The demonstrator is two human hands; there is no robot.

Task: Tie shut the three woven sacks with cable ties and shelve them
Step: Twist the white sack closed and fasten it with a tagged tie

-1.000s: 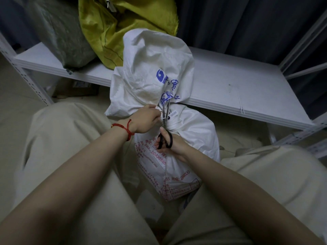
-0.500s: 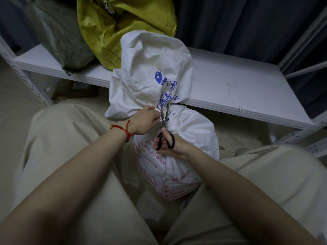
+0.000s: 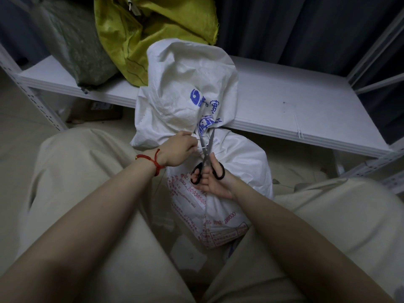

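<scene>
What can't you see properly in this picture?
Head view:
- Cable tie: mostly behind the left hand and the scissors; whether it is cut yet cannot be told.
- Yellow sack: top cut off by the upper edge.
- Red print on the white sack: too small to read.

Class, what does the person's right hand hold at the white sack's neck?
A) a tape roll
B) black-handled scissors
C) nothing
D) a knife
B: the right hand grips black-handled scissors, blades open at the cable tie that the left hand pinches at the white sack neck.
</scene>
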